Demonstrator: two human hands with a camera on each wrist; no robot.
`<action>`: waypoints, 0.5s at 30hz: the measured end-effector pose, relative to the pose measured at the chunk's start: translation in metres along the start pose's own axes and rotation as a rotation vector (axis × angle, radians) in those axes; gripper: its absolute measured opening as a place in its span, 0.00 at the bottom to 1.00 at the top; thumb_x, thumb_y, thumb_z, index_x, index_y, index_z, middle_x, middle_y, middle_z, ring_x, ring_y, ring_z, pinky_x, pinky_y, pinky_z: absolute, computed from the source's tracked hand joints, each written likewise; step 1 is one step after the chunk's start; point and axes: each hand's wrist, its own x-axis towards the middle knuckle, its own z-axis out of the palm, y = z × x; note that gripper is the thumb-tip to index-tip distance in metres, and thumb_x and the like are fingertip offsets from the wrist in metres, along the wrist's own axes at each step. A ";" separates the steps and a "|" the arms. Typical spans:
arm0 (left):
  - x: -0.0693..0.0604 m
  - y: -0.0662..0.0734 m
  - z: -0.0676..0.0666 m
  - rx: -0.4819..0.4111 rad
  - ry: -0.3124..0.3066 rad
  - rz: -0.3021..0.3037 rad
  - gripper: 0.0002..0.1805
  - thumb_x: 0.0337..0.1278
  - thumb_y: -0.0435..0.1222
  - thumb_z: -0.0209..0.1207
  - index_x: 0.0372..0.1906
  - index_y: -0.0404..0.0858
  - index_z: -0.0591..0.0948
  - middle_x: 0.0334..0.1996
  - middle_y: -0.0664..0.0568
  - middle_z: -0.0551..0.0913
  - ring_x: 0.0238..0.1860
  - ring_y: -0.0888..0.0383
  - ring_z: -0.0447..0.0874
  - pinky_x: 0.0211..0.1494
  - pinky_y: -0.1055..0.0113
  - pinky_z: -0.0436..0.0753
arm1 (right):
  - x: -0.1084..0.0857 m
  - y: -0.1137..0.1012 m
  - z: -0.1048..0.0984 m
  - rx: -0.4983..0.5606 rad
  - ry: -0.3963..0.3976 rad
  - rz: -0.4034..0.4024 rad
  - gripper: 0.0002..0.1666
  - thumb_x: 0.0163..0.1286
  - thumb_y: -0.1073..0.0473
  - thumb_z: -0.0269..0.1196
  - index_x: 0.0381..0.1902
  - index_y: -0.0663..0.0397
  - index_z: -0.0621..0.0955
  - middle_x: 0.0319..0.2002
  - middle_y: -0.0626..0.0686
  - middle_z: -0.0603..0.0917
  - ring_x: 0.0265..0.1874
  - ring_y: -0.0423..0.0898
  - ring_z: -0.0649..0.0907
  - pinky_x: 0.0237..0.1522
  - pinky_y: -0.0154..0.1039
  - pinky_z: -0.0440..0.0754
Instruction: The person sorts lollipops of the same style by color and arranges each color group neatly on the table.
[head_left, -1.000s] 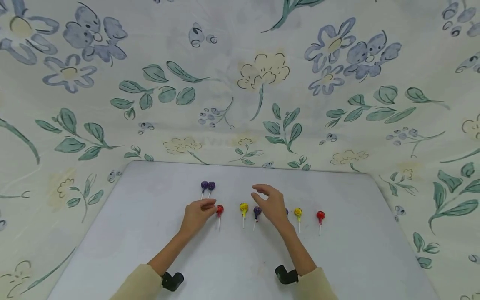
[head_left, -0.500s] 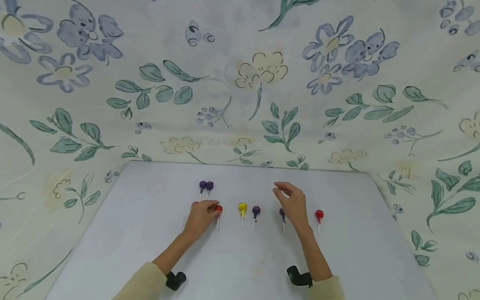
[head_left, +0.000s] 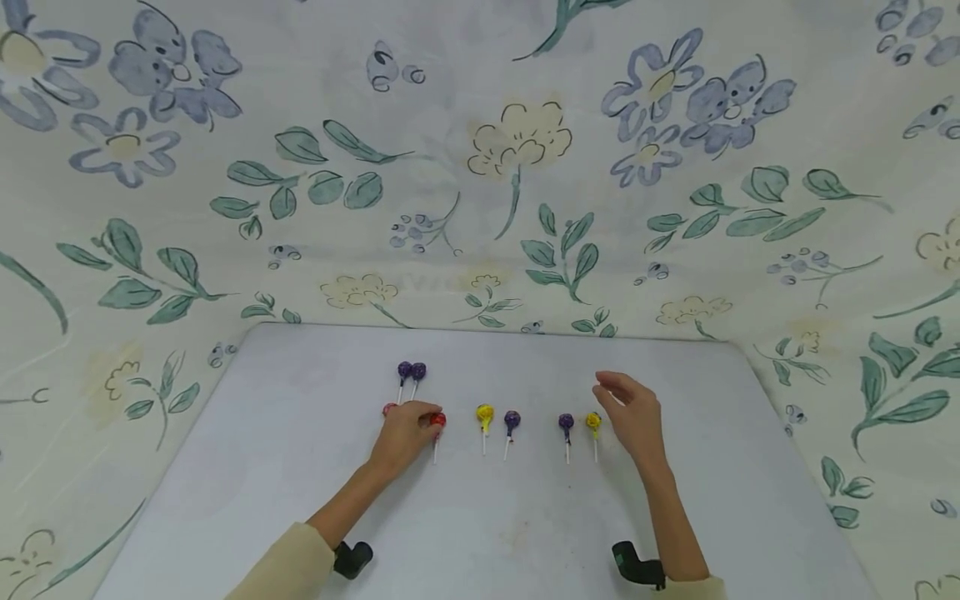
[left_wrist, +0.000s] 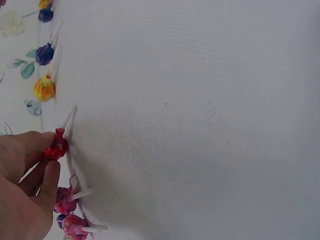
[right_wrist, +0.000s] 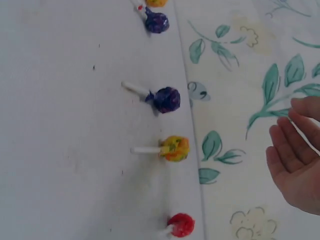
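Note:
My left hand (head_left: 399, 437) pinches the wrapped head of a red lollipop (left_wrist: 56, 148) between thumb and fingers, its white stick pointing toward me over the table. Beside that hand, in the left wrist view, are two pink lollipops (left_wrist: 65, 201); the head view shows just a pinkish edge of one. My right hand (head_left: 633, 417) hovers at the right end of the row, fingers relaxed and nothing in them. A second red lollipop (right_wrist: 181, 225) appears in the right wrist view, but the hand hides it from the head view. Left of this hand lies a yellow lollipop (head_left: 593, 422).
Between the hands lie another yellow lollipop (head_left: 485, 414) and two purple lollipops (head_left: 512, 420). Farther back at left, two more purple lollipops (head_left: 419, 371) lie side by side. A floral cloth (head_left: 517, 150) rises behind the white table (head_left: 495, 533).
My right hand has moved rightward along the row, uncovering a purple and a yellow lollipop and covering the right red one. My left fingers have moved onto the left red lollipop.

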 end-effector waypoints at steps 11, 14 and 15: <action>0.000 -0.003 -0.001 -0.009 -0.027 -0.025 0.14 0.51 0.25 0.70 0.45 0.29 0.86 0.42 0.42 0.87 0.44 0.48 0.84 0.50 0.54 0.84 | -0.002 0.044 -0.045 -0.061 -0.081 0.087 0.18 0.73 0.61 0.62 0.56 0.67 0.81 0.52 0.63 0.84 0.53 0.57 0.82 0.45 0.20 0.75; 0.000 -0.002 -0.002 -0.009 -0.030 -0.022 0.14 0.51 0.25 0.70 0.45 0.29 0.86 0.42 0.42 0.87 0.43 0.48 0.84 0.50 0.54 0.84 | -0.003 0.057 -0.055 -0.096 -0.099 0.102 0.20 0.74 0.59 0.61 0.58 0.67 0.80 0.53 0.64 0.83 0.54 0.57 0.82 0.47 0.22 0.76; 0.000 -0.002 -0.001 -0.006 -0.030 -0.018 0.13 0.51 0.25 0.70 0.45 0.29 0.86 0.41 0.42 0.87 0.43 0.48 0.84 0.50 0.54 0.84 | -0.004 0.062 -0.058 -0.111 -0.104 0.108 0.20 0.75 0.59 0.61 0.59 0.66 0.79 0.54 0.64 0.83 0.55 0.57 0.81 0.49 0.25 0.77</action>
